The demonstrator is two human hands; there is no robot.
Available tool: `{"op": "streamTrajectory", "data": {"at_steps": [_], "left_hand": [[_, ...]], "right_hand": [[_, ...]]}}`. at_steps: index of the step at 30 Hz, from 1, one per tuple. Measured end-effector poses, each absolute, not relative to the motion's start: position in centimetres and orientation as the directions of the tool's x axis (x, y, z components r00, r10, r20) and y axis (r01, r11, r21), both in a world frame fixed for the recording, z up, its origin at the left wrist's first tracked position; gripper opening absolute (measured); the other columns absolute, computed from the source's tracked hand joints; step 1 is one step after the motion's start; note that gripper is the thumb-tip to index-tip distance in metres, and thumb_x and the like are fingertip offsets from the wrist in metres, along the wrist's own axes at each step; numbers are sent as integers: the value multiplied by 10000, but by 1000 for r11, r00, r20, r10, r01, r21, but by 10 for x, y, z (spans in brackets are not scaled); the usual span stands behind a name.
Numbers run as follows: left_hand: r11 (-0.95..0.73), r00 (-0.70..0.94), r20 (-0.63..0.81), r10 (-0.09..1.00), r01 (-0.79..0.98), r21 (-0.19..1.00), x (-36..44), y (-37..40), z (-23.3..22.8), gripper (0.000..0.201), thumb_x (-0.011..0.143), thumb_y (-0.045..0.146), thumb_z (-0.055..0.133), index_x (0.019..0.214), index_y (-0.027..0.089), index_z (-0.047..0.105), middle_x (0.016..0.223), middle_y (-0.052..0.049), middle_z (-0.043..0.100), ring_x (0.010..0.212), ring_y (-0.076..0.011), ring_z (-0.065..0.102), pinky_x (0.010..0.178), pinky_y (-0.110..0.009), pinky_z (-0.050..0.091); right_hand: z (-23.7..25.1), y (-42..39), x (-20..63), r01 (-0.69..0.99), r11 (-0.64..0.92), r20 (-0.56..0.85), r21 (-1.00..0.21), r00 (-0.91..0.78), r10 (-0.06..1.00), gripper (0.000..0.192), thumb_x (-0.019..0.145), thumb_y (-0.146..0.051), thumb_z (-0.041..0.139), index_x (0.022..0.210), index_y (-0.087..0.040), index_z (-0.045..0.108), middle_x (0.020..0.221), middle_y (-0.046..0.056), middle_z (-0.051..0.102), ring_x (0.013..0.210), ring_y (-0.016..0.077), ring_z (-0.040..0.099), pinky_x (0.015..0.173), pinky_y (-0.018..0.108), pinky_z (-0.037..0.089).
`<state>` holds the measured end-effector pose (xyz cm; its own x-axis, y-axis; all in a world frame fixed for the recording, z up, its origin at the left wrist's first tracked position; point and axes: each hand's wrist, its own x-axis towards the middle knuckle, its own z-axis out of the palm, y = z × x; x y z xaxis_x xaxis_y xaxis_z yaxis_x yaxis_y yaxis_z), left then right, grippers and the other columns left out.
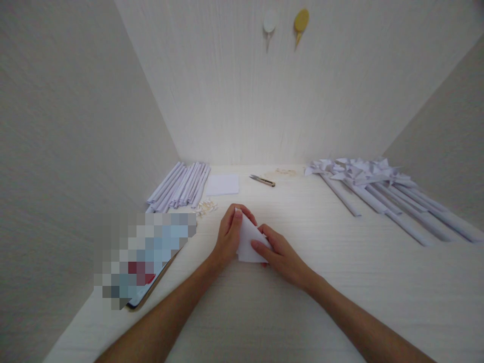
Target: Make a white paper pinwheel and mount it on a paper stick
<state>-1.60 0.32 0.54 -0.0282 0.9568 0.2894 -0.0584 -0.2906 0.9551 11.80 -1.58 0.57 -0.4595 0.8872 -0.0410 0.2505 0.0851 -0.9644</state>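
Between my two hands is a white sheet of paper (249,244), folded into a triangle and held just above the table. My left hand (229,229) grips its left edge and upper tip, thumb on the near face and fingers curled behind. My right hand (278,252) pinches the lower right corner, the thumb lying across the paper and the other fingers partly hidden behind it. Beyond my hands lie a stack of white square paper (223,184) and a pair of thread snips (262,180).
Rolled paper sticks (181,184) lie back left, near small pale pieces (207,207). A partly blurred phone (162,262) leans at left. Paper pinwheels on sticks (378,181) are piled at right. White and yellow hooks (301,21) are on the back wall (234,101).
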Motion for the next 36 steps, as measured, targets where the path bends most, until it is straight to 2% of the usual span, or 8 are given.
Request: {"op": "streamTrajectory", "data": {"at_steps": [4, 13, 22, 26, 31, 36], "left_hand": [[-208, 57, 225, 973, -209, 956, -17, 2, 5, 340, 808, 488, 403, 917, 181, 500, 707, -12, 598, 561, -108, 514, 491, -215, 392], [-147, 80, 169, 982, -230, 962, -21, 4, 6, 379, 810, 444, 437, 1051, 161, 510, 701, -23, 617, 576, -113, 542, 480, -202, 389], [-174, 91, 193, 977, -185, 967, -21, 5, 4, 280, 816, 443, 428, 887, 183, 505, 683, -4, 615, 532, -99, 517, 471, -204, 382], [-212, 50, 218, 975, -94, 973, -22, 5, 5, 279, 821, 445, 415, 816, 180, 502, 682, -6, 611, 535, -102, 503, 486, -213, 378], [-312, 25, 312, 950, -10, 950, -20, 5, 7, 284, 842, 435, 378, 755, 182, 474, 699, -11, 600, 600, -108, 501, 573, -225, 399], [-351, 22, 350, 936, 34, 936, -19, 4, 5, 285, 854, 449, 338, 764, 193, 423, 683, 1, 568, 564, -103, 463, 540, -225, 381]], "right_hand": [[2, -14, 119, 200, 58, -41, -978, -458, 888, 240, 806, -427, 466, 823, -190, 435, 643, -27, 493, 497, 87, 454, 429, 213, 358], [4, -15, 118, 216, 114, 1, -970, -462, 887, 202, 823, -383, 451, 795, -183, 438, 661, -24, 481, 541, 95, 461, 473, 225, 372], [2, -14, 120, 192, 108, 1, -975, -486, 874, 205, 831, -391, 444, 794, -190, 429, 628, -33, 482, 519, 89, 450, 466, 217, 360], [4, -14, 120, 213, 106, -10, -971, -481, 877, 193, 821, -379, 460, 815, -187, 443, 639, -28, 495, 525, 93, 456, 466, 217, 359], [3, -15, 120, 261, 163, 20, -952, -476, 879, 172, 813, -351, 472, 861, -186, 467, 698, -11, 532, 568, 107, 480, 503, 229, 370], [4, -14, 119, 331, 232, 59, -915, -460, 886, 161, 803, -333, 485, 851, -179, 490, 723, 1, 551, 613, 121, 488, 548, 241, 362]]}}
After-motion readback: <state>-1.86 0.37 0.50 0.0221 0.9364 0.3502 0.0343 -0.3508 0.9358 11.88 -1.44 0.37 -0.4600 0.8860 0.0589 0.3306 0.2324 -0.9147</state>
